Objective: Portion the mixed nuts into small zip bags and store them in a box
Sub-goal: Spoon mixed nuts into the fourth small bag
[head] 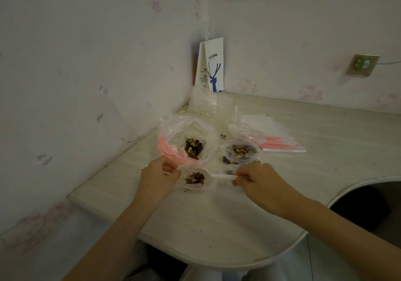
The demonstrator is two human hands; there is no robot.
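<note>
The left hand [160,173] pinches the left rim of the small zip bag [207,183], keeping its mouth up; the right hand [253,180] pinches the handle of a white spoon [223,176]; its long axis runs left-right from that grip, bowl in the bag over the nuts [195,177]; the supply bag [173,129] lies just beyond; bare table [217,215] lies nearer.

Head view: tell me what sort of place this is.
Probably a home bedroom corner: pink cartoon-cat wallpaper, a pale curved desk set into the corner, and a coffee-shop paper bag standing against the wall.
</note>
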